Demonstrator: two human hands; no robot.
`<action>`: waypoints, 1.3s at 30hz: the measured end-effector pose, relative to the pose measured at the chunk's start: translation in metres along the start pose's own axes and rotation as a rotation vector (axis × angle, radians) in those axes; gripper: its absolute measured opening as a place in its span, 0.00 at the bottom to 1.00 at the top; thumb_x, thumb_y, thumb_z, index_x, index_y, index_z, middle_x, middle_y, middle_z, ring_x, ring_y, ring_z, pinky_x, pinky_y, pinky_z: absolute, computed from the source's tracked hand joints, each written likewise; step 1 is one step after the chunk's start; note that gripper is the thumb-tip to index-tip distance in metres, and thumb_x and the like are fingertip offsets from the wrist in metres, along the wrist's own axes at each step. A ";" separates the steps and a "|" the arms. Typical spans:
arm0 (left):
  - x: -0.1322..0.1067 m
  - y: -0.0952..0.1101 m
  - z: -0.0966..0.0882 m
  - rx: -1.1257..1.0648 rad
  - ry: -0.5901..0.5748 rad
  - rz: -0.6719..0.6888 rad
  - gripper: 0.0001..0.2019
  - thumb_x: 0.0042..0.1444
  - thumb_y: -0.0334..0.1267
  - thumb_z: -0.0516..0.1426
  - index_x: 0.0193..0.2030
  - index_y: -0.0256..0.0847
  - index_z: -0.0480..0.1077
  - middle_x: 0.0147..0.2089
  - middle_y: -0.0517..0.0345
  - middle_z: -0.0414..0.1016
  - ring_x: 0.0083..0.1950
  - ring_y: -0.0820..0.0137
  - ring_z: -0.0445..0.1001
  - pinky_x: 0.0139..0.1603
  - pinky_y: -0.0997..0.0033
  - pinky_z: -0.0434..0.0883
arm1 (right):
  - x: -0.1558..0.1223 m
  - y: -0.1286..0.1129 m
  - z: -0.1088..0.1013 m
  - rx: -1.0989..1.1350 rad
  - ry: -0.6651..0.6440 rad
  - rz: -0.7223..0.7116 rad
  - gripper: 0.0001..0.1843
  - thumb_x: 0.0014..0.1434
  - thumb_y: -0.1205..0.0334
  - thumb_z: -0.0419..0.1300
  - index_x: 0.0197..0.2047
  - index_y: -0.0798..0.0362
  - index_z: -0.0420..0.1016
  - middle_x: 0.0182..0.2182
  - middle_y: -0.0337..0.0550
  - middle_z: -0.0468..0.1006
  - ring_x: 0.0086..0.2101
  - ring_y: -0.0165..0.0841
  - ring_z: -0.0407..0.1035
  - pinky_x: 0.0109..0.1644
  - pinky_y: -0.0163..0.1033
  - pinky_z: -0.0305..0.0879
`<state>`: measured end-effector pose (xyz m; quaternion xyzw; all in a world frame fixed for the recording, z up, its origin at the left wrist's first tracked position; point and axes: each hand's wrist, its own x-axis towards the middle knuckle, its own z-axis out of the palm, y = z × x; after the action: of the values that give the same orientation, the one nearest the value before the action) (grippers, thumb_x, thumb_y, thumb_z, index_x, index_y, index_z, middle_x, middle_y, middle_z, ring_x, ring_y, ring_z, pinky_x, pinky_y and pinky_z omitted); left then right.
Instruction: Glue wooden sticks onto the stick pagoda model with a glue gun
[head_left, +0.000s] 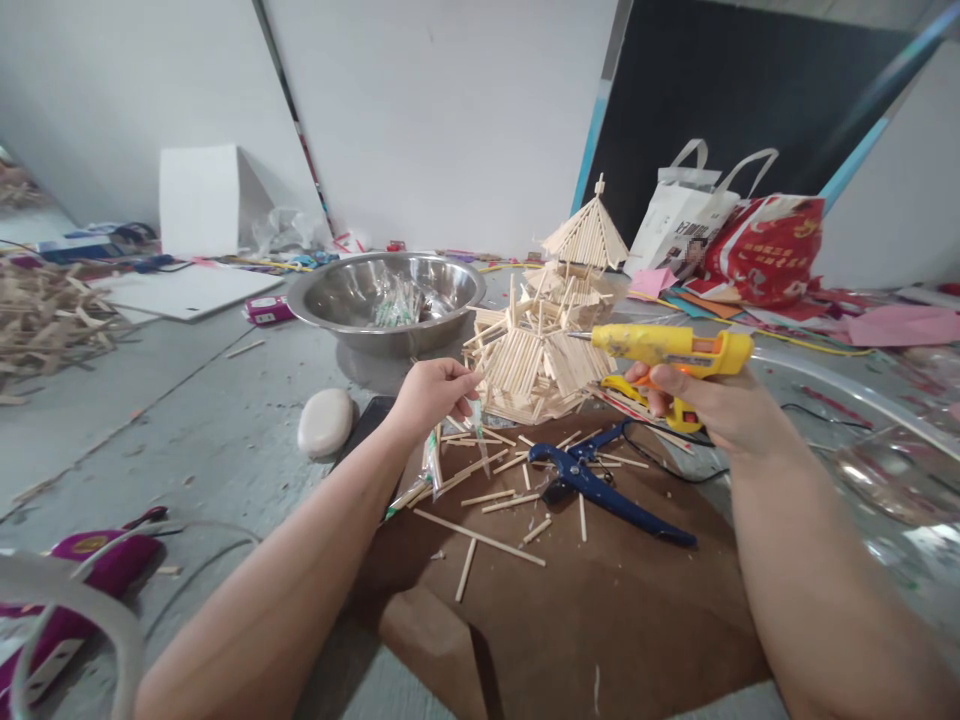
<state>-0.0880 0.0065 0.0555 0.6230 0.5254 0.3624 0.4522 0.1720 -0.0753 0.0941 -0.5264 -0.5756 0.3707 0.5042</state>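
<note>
Grey floor (225, 420) with brown cardboard (600, 620). A stick house (547, 340) stands at the cardboard's far edge. Left hand (427, 395) pinches a stick (471, 380) beside it. Right hand (712, 405) grips a glue gun (667, 345), nozzle touching the house.

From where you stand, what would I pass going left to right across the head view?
Pile of wood scraps → white stone → left hand pinching a thin stick → stick house model → right hand holding the yellow glue gun → pink paper.

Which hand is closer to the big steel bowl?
Left. The left hand is just in front of the steel bowl; the right hand is far to its right, gripping a glue gun.
</note>
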 end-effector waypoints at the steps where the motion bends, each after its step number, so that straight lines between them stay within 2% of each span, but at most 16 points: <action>1: 0.000 0.000 0.001 -0.006 0.006 -0.008 0.09 0.45 0.37 0.57 0.21 0.35 0.63 0.15 0.62 0.66 0.14 0.79 0.64 0.15 0.78 0.65 | 0.000 0.001 0.000 0.000 0.002 -0.001 0.14 0.41 0.50 0.62 0.21 0.52 0.68 0.13 0.35 0.66 0.16 0.25 0.60 0.21 0.33 0.57; 14: 0.005 -0.002 0.004 -0.095 -0.003 -0.052 0.11 0.43 0.38 0.59 0.21 0.35 0.62 0.18 0.62 0.67 0.14 0.80 0.63 0.13 0.80 0.62 | 0.000 0.001 0.003 -0.018 0.012 0.002 0.14 0.40 0.50 0.62 0.22 0.53 0.69 0.15 0.36 0.67 0.16 0.25 0.59 0.20 0.33 0.55; 20: 0.007 -0.004 0.003 -0.128 -0.026 -0.076 0.13 0.42 0.41 0.59 0.21 0.35 0.61 0.17 0.62 0.67 0.13 0.81 0.62 0.12 0.80 0.60 | 0.000 0.001 0.004 -0.032 0.022 0.001 0.14 0.40 0.50 0.62 0.23 0.53 0.70 0.19 0.38 0.71 0.16 0.24 0.60 0.20 0.33 0.56; 31: 0.007 -0.005 0.002 -0.166 -0.064 -0.105 0.12 0.43 0.43 0.58 0.23 0.35 0.63 0.20 0.60 0.69 0.13 0.81 0.62 0.11 0.80 0.58 | 0.001 0.005 0.001 -0.088 0.008 0.021 0.16 0.41 0.49 0.61 0.22 0.54 0.68 0.14 0.36 0.67 0.16 0.26 0.60 0.21 0.34 0.54; 39: 0.009 -0.007 0.000 -0.158 -0.066 -0.088 0.12 0.43 0.43 0.58 0.23 0.35 0.64 0.22 0.59 0.70 0.14 0.81 0.62 0.12 0.80 0.58 | 0.000 0.004 0.004 -0.084 0.033 0.022 0.16 0.40 0.49 0.62 0.22 0.54 0.68 0.15 0.37 0.67 0.16 0.26 0.60 0.20 0.34 0.54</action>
<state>-0.0888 0.0157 0.0491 0.5732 0.5071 0.3617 0.5324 0.1694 -0.0744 0.0898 -0.5596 -0.5764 0.3429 0.4868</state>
